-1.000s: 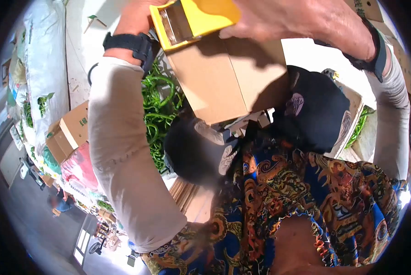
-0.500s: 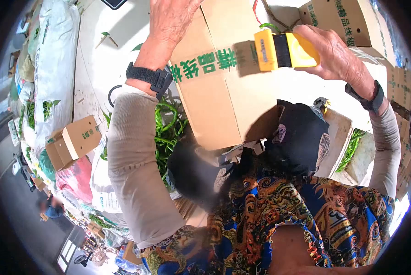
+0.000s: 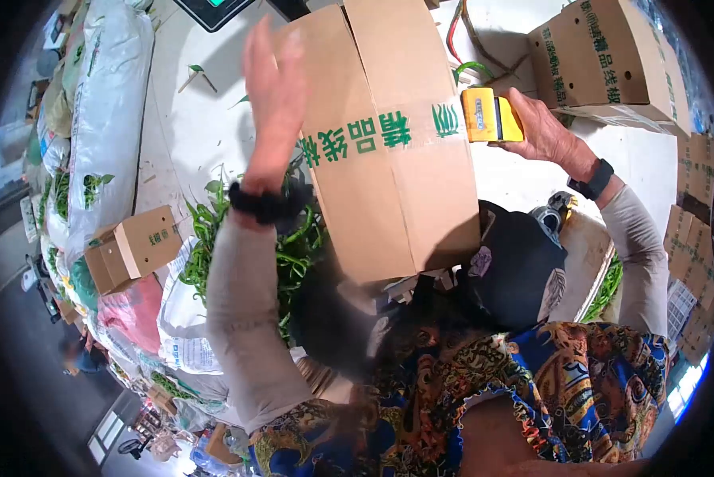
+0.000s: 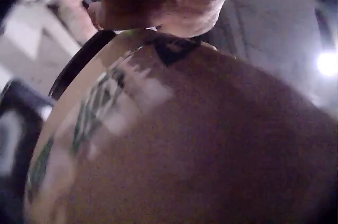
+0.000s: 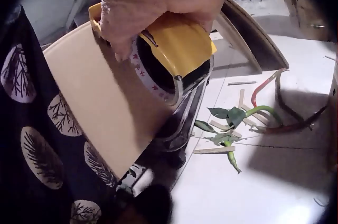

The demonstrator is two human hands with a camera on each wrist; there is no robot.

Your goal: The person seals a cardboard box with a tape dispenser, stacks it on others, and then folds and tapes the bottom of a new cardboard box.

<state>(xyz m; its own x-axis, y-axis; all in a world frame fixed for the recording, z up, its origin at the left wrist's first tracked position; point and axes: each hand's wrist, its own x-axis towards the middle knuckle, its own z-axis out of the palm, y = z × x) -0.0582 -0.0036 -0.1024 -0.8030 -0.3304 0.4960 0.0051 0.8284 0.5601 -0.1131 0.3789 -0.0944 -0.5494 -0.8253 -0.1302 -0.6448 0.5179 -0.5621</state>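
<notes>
A cardboard box [image 3: 373, 207] with green printed characters lies between the person's knees. Clear tape [image 3: 446, 119] shines across the print near its right edge. In the head view the left hand [image 3: 277, 91] is blurred, fingers extended, at the box's left edge; the left wrist view has it over the box's rim. Along the right side, the right hand [image 3: 541, 131] grips a yellow tape dispenser [image 3: 488, 115], held against the box's edge. The right wrist view shows the tape roll [image 5: 153, 81] inside the dispenser, with fingers wrapped over the yellow body.
Another printed carton [image 3: 603, 60] stands at the upper right. Green peppers [image 3: 206, 246] lie left of the box, beyond the left forearm. Red and green stems [image 5: 274, 113] and leaves are scattered on the white floor. A long white sack [image 3: 106, 119] and a small open carton [image 3: 138, 246] are farther left.
The right hand has carried the dispenser across the box from its left side to its right edge, uncovering the print. The left hand has shifted off the box top to its left edge, fingers extended.
</notes>
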